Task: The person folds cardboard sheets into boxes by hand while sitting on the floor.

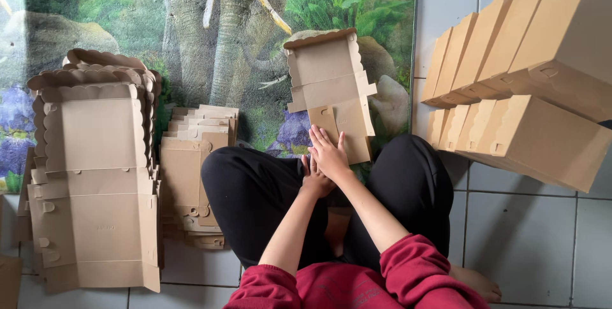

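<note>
Right hand (329, 151) lies flat, fingers spread, pressing the near flap of a flat brown scalloped-edge cardboard box blank (330, 89) on the mat ahead; left hand (314, 181), tucked beneath, grips nothing visible — firm, even pressure along the crease seems wise.

flat brown carton (331, 89), folded boxes (529, 73) right

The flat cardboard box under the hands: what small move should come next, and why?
Probably fold up the near panel along its crease. The flat box blank lies unfolded on the mat, its scalloped edge far from the person, and both the right hand and the left hand press its near end. Finished boxes stand stacked at the right.
</note>
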